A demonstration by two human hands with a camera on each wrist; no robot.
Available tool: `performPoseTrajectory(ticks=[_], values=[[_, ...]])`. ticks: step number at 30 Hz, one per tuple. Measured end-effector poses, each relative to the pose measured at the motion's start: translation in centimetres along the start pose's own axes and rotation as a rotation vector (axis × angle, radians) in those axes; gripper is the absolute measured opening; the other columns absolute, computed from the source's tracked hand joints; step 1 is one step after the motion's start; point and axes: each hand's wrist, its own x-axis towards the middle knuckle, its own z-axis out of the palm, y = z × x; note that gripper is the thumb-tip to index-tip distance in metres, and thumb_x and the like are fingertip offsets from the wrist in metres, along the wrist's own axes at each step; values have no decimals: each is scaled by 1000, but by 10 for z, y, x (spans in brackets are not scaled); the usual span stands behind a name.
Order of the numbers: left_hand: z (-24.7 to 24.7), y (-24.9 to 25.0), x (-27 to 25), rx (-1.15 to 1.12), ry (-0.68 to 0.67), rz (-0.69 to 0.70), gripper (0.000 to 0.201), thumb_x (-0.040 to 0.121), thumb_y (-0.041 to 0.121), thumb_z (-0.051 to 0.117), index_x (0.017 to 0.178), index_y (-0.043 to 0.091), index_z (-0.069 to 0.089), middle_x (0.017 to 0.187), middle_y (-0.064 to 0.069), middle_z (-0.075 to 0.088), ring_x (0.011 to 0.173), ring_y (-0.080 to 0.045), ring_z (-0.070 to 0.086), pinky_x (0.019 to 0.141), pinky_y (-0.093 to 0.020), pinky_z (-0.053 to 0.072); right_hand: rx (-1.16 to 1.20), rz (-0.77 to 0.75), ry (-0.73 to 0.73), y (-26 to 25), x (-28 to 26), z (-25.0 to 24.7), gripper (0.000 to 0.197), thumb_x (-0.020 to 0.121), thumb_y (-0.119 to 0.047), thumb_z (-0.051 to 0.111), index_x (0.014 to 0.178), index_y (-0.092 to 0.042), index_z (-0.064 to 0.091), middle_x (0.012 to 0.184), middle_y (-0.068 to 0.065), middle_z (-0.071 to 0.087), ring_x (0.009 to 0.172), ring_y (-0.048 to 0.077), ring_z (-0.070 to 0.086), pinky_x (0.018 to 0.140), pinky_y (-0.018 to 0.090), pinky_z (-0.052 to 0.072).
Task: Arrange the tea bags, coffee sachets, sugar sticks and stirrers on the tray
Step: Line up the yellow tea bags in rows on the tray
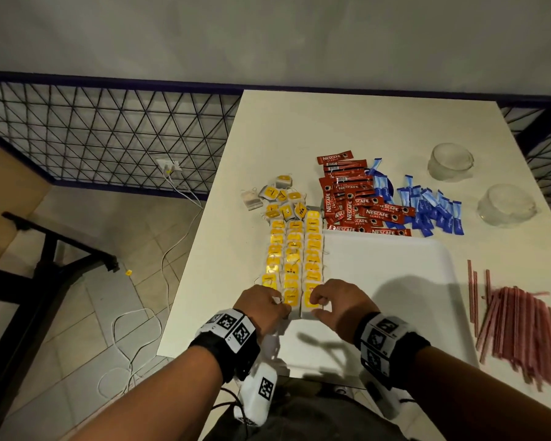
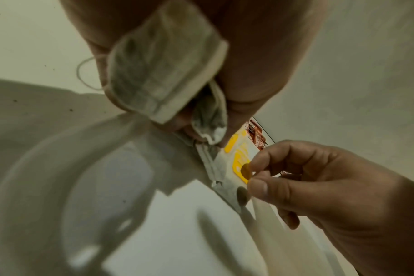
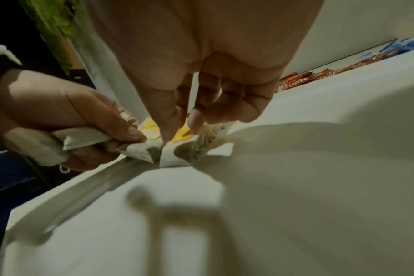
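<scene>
tea bags: rows along tray left edge | left hand clutches spare bags | right hand pinches nearest tag | light, limp, tearable; grip paper edge

Three rows of tea bags, two glass bowls.

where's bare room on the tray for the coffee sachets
Most of the tray is bare: the stretch right of the tea bag rows, below the coffee sachets, left of the stirrers. The tray's left edge is crowded, where the left hand and right hand work.
</scene>
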Motion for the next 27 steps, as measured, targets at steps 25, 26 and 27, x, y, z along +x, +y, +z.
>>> performPoseTrajectory(ticks=[25,26,27], values=[[20,7,14,88,161,-65,18,87,31,58,94,21,45,98,-5,64,80,-24,52,70,-29,42,-69,-87,75,12,6,21,23,89,-32,61,111,-24,60,110,-3,53,103,17,54,90,30,45],[19,9,12,78,166,-62,20,87,32,58,95,20,45,98,-5,63,80,-23,53,71,-30,43,-74,-84,67,12,6,20,24,89,-33,61,111,-24,60,111,-3,53,103,17,54,90,30,45],[18,11,10,59,175,-57,21,86,33,59,96,21,45,97,-4,64,81,-24,54,72,-31,46,-78,-85,61,12,6,20,24,90,-34,60,112,-24,59,112,-3,53,103,17,54,91,30,44]])
